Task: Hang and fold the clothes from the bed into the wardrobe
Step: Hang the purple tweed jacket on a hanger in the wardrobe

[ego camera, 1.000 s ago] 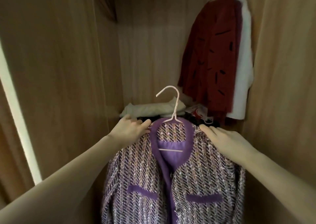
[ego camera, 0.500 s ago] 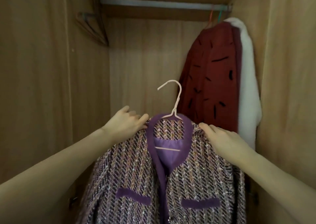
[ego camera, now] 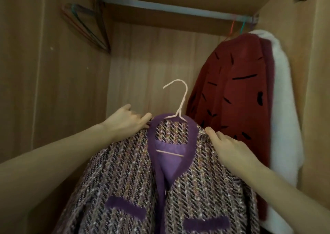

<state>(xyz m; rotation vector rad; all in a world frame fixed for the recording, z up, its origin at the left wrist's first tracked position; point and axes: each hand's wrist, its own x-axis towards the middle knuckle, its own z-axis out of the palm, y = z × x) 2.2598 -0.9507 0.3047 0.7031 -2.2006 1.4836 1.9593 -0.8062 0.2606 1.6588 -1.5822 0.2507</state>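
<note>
Already on its pink hanger (ego camera: 180,107), the tweed jacket (ego camera: 142,176) is gripped at both shoulders by left hand (ego camera: 127,122) and right hand (ego camera: 230,150), fingers curled round cloth, not yet hooked on the rail (ego camera: 169,8) beside two hung garments (ego camera: 237,94).

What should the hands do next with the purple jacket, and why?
Probably lift it higher and slip the pink hanger hook over the rail. The left hand and right hand hold the purple jacket by its shoulders, its hook is well below the rail, and the rail is bare left of the red coat.
</note>
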